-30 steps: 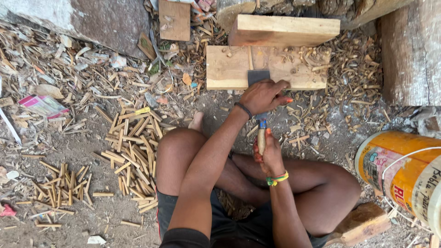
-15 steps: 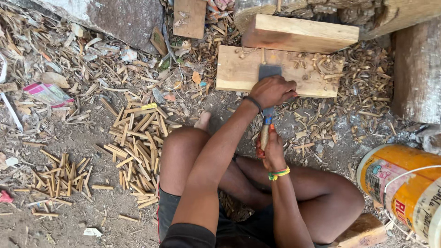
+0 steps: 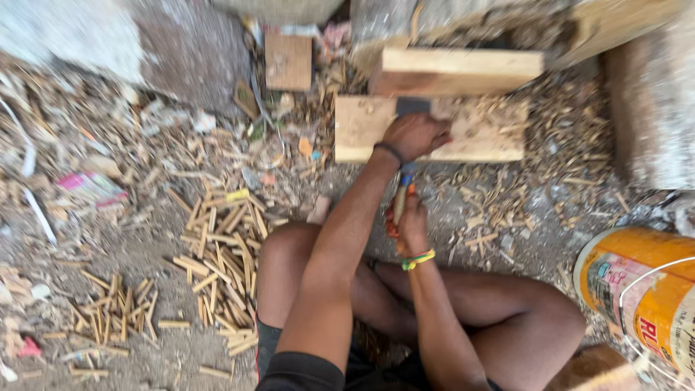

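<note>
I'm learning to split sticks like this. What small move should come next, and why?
Probably press the blade down: the left hand rests on its top over the wooden block, and the right hand has its grip on the handle. What lies under the blade is hidden.

the whole view is blurred. the left hand (image 3: 415,136) hides most of the dark blade (image 3: 413,106). the yellow bucket (image 3: 637,289) runs off the right edge.
</note>
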